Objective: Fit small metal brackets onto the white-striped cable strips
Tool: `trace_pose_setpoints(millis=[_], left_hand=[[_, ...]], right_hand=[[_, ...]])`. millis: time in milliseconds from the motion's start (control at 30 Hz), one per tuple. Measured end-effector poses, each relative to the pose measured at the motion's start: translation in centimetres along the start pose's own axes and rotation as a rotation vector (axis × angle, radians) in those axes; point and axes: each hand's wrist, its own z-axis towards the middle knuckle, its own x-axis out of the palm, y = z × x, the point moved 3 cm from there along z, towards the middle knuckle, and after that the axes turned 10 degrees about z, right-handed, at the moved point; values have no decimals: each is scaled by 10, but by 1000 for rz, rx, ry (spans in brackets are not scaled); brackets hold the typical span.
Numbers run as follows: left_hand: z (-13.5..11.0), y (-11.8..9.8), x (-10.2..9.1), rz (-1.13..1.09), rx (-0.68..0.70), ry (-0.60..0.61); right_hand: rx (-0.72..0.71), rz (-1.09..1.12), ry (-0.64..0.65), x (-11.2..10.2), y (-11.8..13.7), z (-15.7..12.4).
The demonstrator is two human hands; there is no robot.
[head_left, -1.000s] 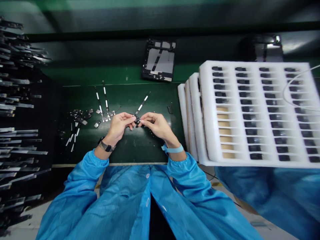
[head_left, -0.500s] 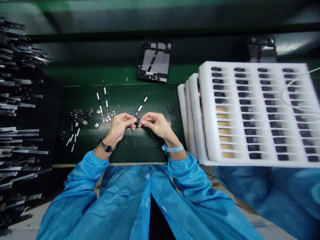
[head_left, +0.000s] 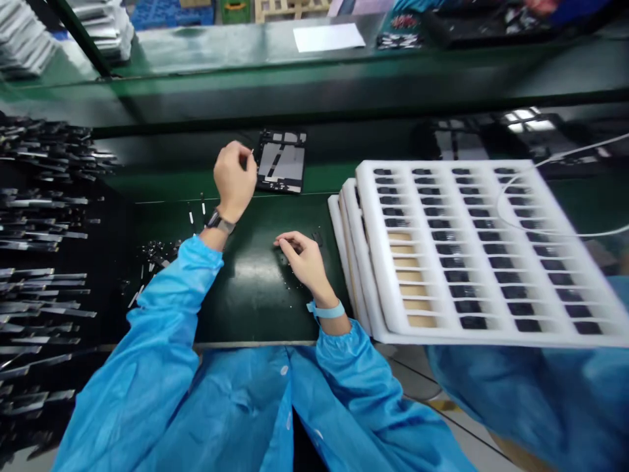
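Observation:
My left hand (head_left: 234, 178) is raised over the back of the green bench, just left of a flat tablet-like device (head_left: 281, 160). Its fingers are curled closed, with a tiny bright speck at the tips; what they hold I cannot make out. Lower down, my right hand (head_left: 302, 259) hovers above the bench with thumb and fingers pinched together, their contents too small to name. A small dark part (head_left: 317, 237) lies just beyond it. Two white-marked strips (head_left: 203, 204) show beyond my left forearm, which hides their lower ends. A pile of small dark parts (head_left: 156, 252) lies to the left.
White foam trays (head_left: 366, 262) are stacked at the right, the top one slotted and holding dark parts, with a white cable (head_left: 565, 233) across it. Several rows of thin strips (head_left: 44, 282) stand at the left. A raised shelf (head_left: 236, 49) bears a white sheet (head_left: 329, 37).
My hands have parted. The left rose away toward the tablet-like device; the right stayed low over the bench. The white-marked strip part between them no longer shows there. The view has tilted up.

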Motion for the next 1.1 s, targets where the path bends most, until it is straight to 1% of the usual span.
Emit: trace_pose_setpoints(millis=[67,133,167,233,267,333,400,433,500,567,633,700,767,833,900,967,1033,1100], left_hand=[[17,2,38,214,146,128],[17,6,70,369,240,301],[13,9,80,422,265,364],[2,12,89,489,293,431],[-2,12,89,507,300,441],[-8,12,80,511,308,440],[-7,12,61,464,281,402],[-6,13,48,425,251,362],[-5,16,12,340,172,267],[-12,22,-33,281,89,191],[-29,30,-81,278,9,149],[-58,41,-123,325,-60,130],[-95,52,-153,385,-127,136],[-134,64,-169,437,-202,165],[-172,72,-175,455,-271,197],[-204,76,-176,457,-314,203],[-229,76,-179,486,-349,164],[-248,76,-184,542,-394,104]], right_hand=[[-54,-89,-40,-7,0,3],[-125,-237,-116,-18,2,5],[-154,-321,-166,-24,2,6],[-181,-472,-271,-37,2,8],[-177,-532,-319,-43,1,8],[-143,-631,-390,-51,-4,8],[-82,-713,-410,-54,-11,7],[-49,-748,-403,-54,-15,6],[9,-793,-371,-53,-22,4],[49,-810,-348,-53,-27,3],[75,-817,-351,-54,-30,2],[92,-817,-363,-56,-33,3],[106,-802,-363,-59,-35,5],[123,-768,-359,-62,-38,6],[135,-720,-359,-66,-40,8],[135,-672,-357,-69,-41,8],[105,-632,-374,-70,-39,8],[35,-583,-401,-68,-36,8]])
